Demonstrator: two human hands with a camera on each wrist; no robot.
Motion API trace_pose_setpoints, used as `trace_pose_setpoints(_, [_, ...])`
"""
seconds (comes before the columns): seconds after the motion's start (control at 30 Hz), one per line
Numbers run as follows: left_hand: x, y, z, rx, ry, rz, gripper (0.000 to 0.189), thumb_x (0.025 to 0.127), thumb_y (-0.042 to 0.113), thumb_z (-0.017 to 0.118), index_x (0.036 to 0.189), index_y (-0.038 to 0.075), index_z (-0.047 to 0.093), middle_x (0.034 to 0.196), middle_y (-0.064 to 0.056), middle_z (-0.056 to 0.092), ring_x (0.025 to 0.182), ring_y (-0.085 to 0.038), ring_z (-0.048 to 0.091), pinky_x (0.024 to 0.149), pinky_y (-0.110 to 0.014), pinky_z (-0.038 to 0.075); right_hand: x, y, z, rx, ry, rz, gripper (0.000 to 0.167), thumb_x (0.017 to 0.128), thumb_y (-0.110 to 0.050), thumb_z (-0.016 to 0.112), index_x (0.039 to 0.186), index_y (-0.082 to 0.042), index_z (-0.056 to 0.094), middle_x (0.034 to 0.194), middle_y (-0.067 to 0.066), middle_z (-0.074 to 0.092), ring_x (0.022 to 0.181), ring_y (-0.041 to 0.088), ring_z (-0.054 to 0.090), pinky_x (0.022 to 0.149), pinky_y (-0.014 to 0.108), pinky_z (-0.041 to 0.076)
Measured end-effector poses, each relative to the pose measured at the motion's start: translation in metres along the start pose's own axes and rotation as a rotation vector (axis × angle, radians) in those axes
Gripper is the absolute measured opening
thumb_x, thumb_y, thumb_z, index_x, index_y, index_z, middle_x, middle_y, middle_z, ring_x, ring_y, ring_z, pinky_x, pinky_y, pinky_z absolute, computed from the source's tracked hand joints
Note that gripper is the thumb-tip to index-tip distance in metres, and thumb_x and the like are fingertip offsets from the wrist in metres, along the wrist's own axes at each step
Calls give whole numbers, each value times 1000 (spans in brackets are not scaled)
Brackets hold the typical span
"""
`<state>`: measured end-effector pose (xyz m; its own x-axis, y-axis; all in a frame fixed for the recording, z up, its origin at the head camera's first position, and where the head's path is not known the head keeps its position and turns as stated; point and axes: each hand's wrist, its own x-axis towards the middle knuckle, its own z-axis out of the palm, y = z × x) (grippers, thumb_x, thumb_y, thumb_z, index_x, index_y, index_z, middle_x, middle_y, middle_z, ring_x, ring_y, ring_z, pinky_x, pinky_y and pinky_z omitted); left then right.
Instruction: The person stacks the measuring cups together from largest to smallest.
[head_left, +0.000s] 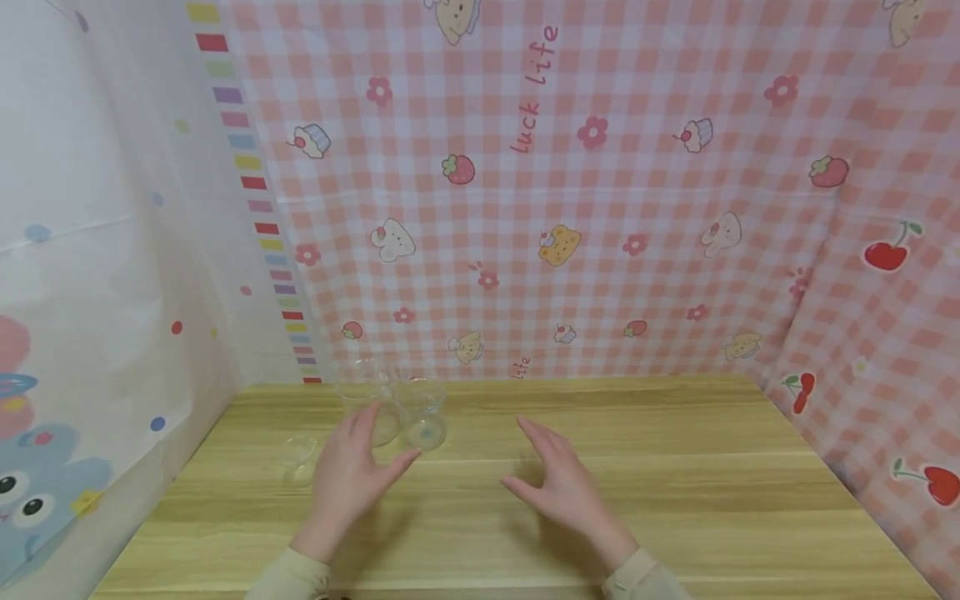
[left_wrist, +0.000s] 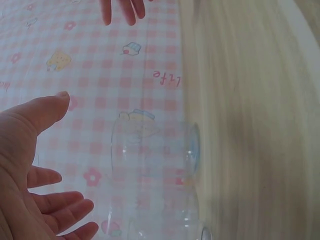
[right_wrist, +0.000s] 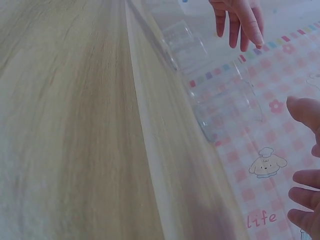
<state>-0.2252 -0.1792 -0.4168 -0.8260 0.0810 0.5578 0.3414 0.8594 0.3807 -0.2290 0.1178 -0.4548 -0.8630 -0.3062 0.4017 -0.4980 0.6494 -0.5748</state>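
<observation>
My left hand (head_left: 348,471) hovers over the left part of the table, thumb spread from the fingers, with nothing in its grasp. Just beyond it stand a clear cup (head_left: 425,425) and a larger clear vessel (head_left: 386,421), close together near the back edge. To this hand's left is a smaller see-through piece (head_left: 300,460), its outline faint. My right hand (head_left: 566,487) is held above the middle of the table, palm facing left, holding nothing. In the left wrist view the clear cup (left_wrist: 152,150) appears beside the left fingers, apart from them.
The wooden table (head_left: 675,500) meets a pink checked cloth (head_left: 525,208) at its back and another hanging on the right. A white printed cloth (head_left: 97,250) hangs along the left side.
</observation>
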Motion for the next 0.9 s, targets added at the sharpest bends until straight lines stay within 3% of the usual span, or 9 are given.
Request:
trace_pose_setpoints(0.37, [6, -8, -6, 17, -8, -26, 84, 76, 43, 84, 135, -7, 51, 128, -27, 58, 117, -46, 54, 95, -59, 46, 4, -3, 7, 44, 2, 1, 80, 85, -33, 78, 150, -5, 41, 147, 16, 47, 134, 38, 43, 110, 55, 34])
trace_pose_setpoints(0.57, [10, -15, -8, 6, 21, -29, 82, 76, 42, 85, 132, -8, 53, 123, -28, 59, 113, -46, 55, 91, -59, 48, 6, -5, 12, 62, 0, -10, 79, 86, -33, 78, 149, -5, 41, 146, 18, 47, 134, 38, 43, 110, 55, 34])
trace_pose_setpoints(0.9, [21, -27, -14, 26, -2, -80, 88, 77, 43, 83, 139, -6, 46, 127, -31, 55, 114, -48, 53, 88, -63, 48, 9, -8, 18, 86, -11, -2, 79, 86, -33, 78, 150, -6, 41, 147, 17, 47, 134, 37, 43, 110, 54, 34])
